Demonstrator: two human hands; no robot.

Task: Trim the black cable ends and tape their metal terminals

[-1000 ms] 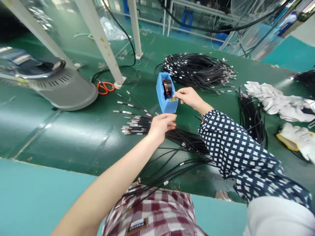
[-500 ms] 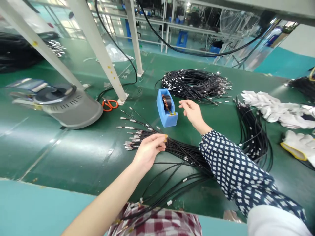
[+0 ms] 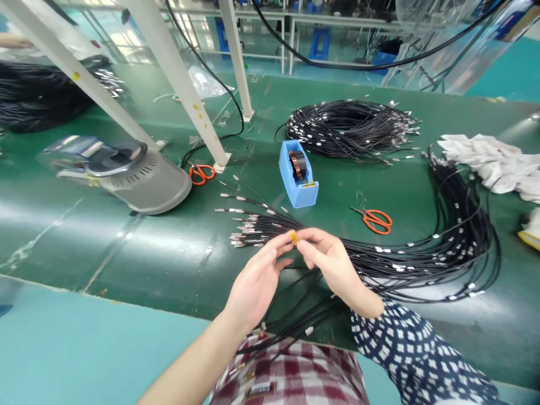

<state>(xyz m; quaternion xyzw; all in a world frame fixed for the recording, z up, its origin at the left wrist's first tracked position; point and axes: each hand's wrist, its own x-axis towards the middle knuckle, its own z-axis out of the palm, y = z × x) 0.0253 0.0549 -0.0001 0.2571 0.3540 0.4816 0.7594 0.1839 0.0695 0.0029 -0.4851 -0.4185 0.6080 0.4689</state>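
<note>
A small piece of amber tape [image 3: 293, 237] is pinched between the fingertips of my left hand [image 3: 258, 281]. The thumb and index finger of my right hand [image 3: 331, 264] meet it from the other side, closed on its edge. Both hands are over a bundle of thin black cables [image 3: 396, 259], whose metal-tipped ends fan out to the left on the green table [image 3: 169, 253]. Just beyond my hands stands a blue tape dispenser [image 3: 301, 180] holding an amber roll. More black cables hang over the near edge onto my lap, partly behind my hands.
Orange-handled scissors [image 3: 377, 220] lie right of the dispenser, and another orange-handled pair [image 3: 201, 174] by a white post [image 3: 189, 95]. A grey machine [image 3: 147, 183] stands left. Behind are a coiled cable bundle [image 3: 337, 149] and, at right, white gloves [image 3: 485, 160].
My right hand has come back from beside the dispenser to meet my left hand at the tape piece. The view has shifted, and scissors by the dispenser now show.
</note>
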